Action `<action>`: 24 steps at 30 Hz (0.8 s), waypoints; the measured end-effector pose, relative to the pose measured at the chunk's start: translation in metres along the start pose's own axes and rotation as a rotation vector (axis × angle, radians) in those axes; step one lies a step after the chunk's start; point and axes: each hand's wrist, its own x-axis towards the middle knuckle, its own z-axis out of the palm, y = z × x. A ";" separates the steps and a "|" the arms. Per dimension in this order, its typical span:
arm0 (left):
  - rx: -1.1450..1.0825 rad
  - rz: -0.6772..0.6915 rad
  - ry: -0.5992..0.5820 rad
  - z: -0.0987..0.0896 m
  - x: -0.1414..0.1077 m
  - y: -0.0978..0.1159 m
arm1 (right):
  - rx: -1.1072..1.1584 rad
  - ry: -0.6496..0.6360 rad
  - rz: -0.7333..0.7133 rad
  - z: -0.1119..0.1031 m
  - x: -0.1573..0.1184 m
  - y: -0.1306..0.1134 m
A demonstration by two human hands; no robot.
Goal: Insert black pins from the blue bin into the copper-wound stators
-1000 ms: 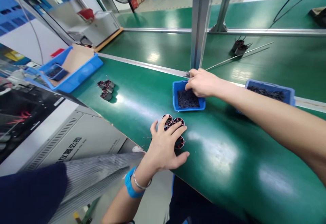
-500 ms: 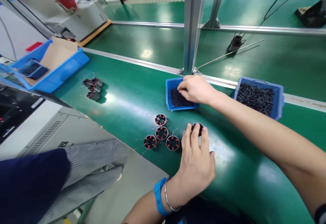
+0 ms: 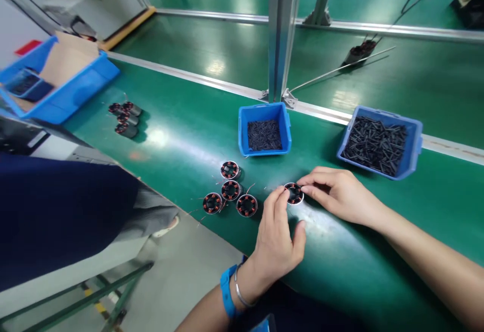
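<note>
A ring-shaped motor stator (image 3: 294, 194) with red-orange windings stands on the green bench between my hands. At its left rim rest the fingertips of my left hand (image 3: 278, 234), fingers stretched and thumb apart. My right hand (image 3: 336, 191) pinches thumb and forefinger together at the stator's right rim; whatever lies between them is too small to make out. Just left, several similar stators (image 3: 231, 190) stand grouped, thin wires sticking out. Behind them is a small blue bin (image 3: 264, 135) of short black tube-like pieces. A second blue bin (image 3: 374, 143), farther right, holds longer black pieces.
An upright metal post (image 3: 279, 40) rises behind the small bin from a metal rail. Farther left are more stators (image 3: 126, 119) and a large blue tray (image 3: 81, 87) holding cardboard and a bin. A person's dark-clothed body (image 3: 60, 211) is at left. Beyond the rail lie dark stators (image 3: 358, 54).
My right hand has left the small blue bin and come down to the stator's right side. My left hand has shifted slightly left, uncovering the stator. The person at left has leaned farther into view.
</note>
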 end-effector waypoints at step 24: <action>-0.100 -0.260 0.495 -0.091 -0.033 -0.088 | -0.352 -0.086 -0.263 0.026 0.046 -0.032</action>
